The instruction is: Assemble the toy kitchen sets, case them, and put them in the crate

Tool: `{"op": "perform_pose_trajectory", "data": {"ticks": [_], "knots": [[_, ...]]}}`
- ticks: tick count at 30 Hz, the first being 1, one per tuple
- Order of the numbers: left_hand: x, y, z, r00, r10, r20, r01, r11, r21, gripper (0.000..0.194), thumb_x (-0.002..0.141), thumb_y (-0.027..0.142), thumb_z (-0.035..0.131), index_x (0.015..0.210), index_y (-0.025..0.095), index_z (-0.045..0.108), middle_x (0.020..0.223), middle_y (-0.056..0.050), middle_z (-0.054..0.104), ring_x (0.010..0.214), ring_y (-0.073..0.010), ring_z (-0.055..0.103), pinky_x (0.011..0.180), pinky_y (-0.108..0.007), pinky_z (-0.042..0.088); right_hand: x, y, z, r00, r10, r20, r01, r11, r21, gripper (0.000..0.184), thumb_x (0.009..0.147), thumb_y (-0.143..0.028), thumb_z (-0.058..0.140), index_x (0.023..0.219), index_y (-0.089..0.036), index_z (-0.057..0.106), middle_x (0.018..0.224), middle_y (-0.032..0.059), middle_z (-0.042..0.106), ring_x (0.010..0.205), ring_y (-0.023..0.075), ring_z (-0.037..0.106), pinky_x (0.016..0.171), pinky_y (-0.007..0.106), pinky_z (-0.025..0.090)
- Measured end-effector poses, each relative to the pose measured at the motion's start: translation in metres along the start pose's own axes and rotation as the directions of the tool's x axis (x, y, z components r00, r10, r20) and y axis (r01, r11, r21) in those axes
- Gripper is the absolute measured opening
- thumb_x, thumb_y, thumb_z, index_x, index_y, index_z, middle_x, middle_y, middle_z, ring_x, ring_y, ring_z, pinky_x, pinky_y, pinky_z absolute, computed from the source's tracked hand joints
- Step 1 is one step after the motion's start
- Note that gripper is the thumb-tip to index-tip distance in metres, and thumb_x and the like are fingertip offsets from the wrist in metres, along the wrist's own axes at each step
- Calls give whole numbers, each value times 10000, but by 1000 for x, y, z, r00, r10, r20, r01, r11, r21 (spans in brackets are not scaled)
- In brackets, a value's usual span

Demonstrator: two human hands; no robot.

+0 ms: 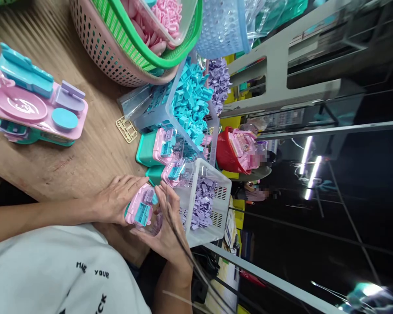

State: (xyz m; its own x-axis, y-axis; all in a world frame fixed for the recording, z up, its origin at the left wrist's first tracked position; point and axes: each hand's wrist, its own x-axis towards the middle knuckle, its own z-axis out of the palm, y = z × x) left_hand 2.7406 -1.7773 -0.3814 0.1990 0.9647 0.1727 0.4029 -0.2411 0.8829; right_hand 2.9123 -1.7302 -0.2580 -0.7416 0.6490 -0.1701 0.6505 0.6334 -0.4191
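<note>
My left hand (116, 198) lies against the green base of a small pink toy kitchen (138, 213) with blue and purple parts. My right hand (170, 222) grips the clear plastic on its other side, thumb and fingers apart around it. The toy kitchen is held between both hands at the table edge. Two similar toy kitchens, one (165, 146) beyond and one (174, 172) close to my fingers, stand on green bases. My palms and part of the held toy are hidden.
The view is turned sideways. A larger pink toy kitchen (21, 102) stands on the wooden table (94, 150). Nearby are a gold frame piece (126, 129), a bin of blue parts (168, 114), a white bin (221, 205) with purple parts and stacked baskets (105, 48). Dark cables cross my right wrist.
</note>
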Motion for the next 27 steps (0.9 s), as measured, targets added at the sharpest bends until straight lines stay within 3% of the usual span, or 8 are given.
{"op": "perform_pose_trajectory", "data": {"ticks": [4,7,15,20,24,27], "knots": [[1,-1,0,1000,-2,27,3,999,-37,972,730,542,772,1500,148,328,1505,-204,507,1369,-367,477,1095,-507,382,2,2,0,1000,-22,-16,23,1000,21,1027,751,-408,857,1591,-356,268,1468,120,367,1392,328,476,1106,528,531],[1,-3,1,1000,-9,30,11,999,-50,966,710,500,779,1493,159,329,1499,-199,512,1367,-372,478,1091,-522,382,2,0,-2,1000,-25,-5,25,999,20,1020,735,-363,851,1581,-355,282,1437,114,388,1372,326,496,1110,534,526],[3,1,-4,998,-34,44,38,995,-96,947,678,456,784,1469,183,341,1445,-178,552,1316,-371,517,1055,-521,402,5,-12,-10,996,44,78,-40,998,-54,1065,724,-313,855,1591,-331,236,1406,118,387,1354,308,487,1122,510,520],[3,0,-3,998,-23,57,28,995,-97,920,675,403,790,1451,180,350,1437,-175,551,1326,-361,505,1062,-519,395,11,-20,-18,981,126,150,-104,984,-147,1032,705,-330,866,1567,-326,298,1391,123,413,1295,318,536,1036,492,579],[2,1,-5,998,-24,58,29,995,-92,911,663,355,809,1437,179,361,1444,-164,546,1345,-348,491,1073,-501,399,21,-27,-26,965,141,223,-94,974,-208,1005,711,-335,853,1567,-324,326,1397,129,427,1296,335,535,1010,505,585],[2,2,-7,999,-27,39,31,995,-100,867,675,382,817,1407,194,392,1453,-154,543,1346,-337,496,1066,-476,412,23,-24,-26,967,111,229,-65,978,-199,1003,716,-331,851,1572,-320,329,1415,126,416,1337,337,500,1075,524,541]]}}
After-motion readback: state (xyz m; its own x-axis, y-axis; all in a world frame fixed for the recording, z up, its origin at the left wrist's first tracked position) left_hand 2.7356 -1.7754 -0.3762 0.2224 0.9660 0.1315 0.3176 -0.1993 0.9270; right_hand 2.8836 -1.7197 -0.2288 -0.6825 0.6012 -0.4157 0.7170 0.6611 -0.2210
